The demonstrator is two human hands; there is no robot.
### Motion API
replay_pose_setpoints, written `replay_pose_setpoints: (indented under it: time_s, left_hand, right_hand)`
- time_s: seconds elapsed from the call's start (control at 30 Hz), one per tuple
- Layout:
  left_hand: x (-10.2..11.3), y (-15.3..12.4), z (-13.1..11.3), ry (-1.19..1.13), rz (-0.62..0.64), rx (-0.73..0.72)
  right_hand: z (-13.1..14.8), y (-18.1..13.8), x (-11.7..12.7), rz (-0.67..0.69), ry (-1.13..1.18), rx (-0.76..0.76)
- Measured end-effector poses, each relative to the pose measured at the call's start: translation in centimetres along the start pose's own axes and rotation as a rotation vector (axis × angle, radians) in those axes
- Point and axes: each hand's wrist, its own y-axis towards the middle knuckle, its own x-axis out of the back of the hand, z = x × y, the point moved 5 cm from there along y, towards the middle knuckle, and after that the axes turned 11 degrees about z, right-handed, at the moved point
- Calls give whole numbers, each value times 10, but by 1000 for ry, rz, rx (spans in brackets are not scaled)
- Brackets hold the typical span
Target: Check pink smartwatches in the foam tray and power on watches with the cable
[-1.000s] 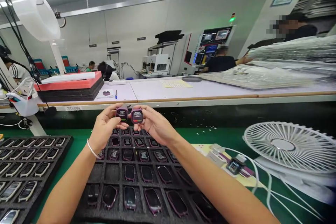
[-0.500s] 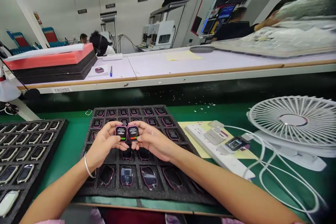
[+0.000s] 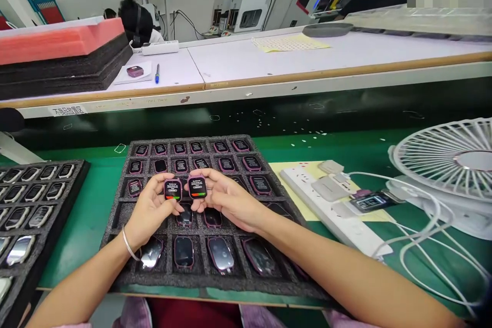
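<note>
My left hand (image 3: pixel 149 211) pinches a small purple smartwatch body (image 3: pixel 172 190) with a lit screen. My right hand (image 3: pixel 226 199) holds a second lit watch body (image 3: pixel 197 187) right beside it. Both are held just above a black foam tray (image 3: pixel 123 207) whose pockets hold several more purple watch bodies, some face up, some dark. A bracelet sits on my left wrist.
A second black foam tray (image 3: pixel 73 187) of watches lies at the left. To the right are a white power strip (image 3: pixel 338 220) with chargers and cables, a watch on a charger (image 3: pixel 371 201), and a white fan (image 3: pixel 446 161). Behind, a white bench carries stacked foam (image 3: pixel 57 56) and a pen (image 3: pixel 157 73).
The view has tilted down and the two held watches have come lower, from in front of the bench edge to just above the foam tray. Both hands keep their grip.
</note>
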Motion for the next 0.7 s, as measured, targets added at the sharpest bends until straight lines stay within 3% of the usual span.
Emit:
replay_pose_setpoints:
  time_s: [0.7]
  left_hand:
    - [-5, -1, 0, -24, 29, -10]
  right_hand:
    - [-1, -2, 0, 11, 9, -4]
